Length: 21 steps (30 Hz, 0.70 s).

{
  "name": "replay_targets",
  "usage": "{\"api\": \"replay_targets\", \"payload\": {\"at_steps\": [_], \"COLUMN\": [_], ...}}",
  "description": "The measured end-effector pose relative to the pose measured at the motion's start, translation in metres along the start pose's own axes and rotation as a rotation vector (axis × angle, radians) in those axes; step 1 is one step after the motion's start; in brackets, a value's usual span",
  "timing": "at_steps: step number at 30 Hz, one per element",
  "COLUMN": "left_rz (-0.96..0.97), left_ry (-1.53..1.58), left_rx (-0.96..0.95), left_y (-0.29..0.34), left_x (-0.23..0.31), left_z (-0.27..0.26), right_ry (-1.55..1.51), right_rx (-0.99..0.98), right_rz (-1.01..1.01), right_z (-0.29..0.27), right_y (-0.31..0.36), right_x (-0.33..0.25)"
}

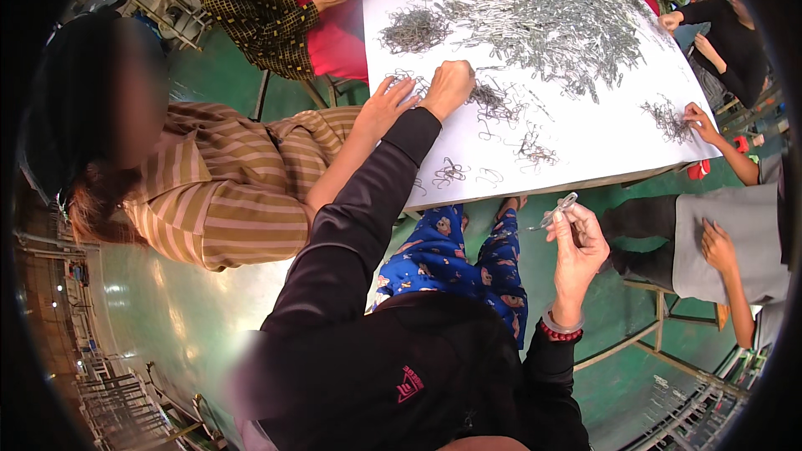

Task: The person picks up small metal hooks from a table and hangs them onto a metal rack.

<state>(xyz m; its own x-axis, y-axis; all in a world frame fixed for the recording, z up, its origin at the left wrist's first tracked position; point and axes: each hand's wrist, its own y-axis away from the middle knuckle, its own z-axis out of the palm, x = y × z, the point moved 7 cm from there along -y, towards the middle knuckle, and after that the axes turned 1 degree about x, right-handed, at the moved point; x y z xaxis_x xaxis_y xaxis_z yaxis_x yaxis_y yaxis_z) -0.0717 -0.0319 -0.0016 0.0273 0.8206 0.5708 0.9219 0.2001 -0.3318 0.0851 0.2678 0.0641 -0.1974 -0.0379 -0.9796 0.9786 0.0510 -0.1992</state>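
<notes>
My left hand [449, 88] reaches over the white table top [585, 146] with its fingers curled closed; whatever they hold, if anything, is hidden. Beside it lies a small tangle of dark bent wire pieces [494, 100]. Raised off the table's near edge, my right hand [578, 246] pinches a bent metal wire piece [558, 213] between thumb and fingers. Looser wire pieces [449, 172] lie in little groups nearer to me. Close to my left hand, a co-worker's open hand [386, 108] rests at other wire pieces.
A large spread of metal pieces [551, 25] covers the far part of the table, with a denser heap [415, 29] at its left. The co-worker in stripes [225, 192] sits close on my left. Another co-worker's hand [700, 124] touches a pile at the right edge.
</notes>
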Motion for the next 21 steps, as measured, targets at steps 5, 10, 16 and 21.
{"api": "replay_targets", "payload": {"at_steps": [5,10,16,21], "left_rz": [-0.038,-0.085,0.075,0.071], "left_ry": [0.23,0.791,1.042,1.005], "left_rx": [-0.125,-0.427,-0.606,-0.567], "left_y": [0.009,0.073,0.138,0.138], "left_x": [0.009,0.108,0.166,0.161], "left_z": [0.006,-0.009,-0.025,-0.011], "right_ry": [-0.019,0.091,0.016,0.036], "right_rx": [0.02,0.038,0.013,0.057], "right_rz": [-0.014,0.056,0.096,0.042], "right_z": [0.003,-0.002,0.003,-0.002], "right_y": [0.007,0.008,0.012,0.012], "right_x": [0.004,0.022,0.04,0.042]}}
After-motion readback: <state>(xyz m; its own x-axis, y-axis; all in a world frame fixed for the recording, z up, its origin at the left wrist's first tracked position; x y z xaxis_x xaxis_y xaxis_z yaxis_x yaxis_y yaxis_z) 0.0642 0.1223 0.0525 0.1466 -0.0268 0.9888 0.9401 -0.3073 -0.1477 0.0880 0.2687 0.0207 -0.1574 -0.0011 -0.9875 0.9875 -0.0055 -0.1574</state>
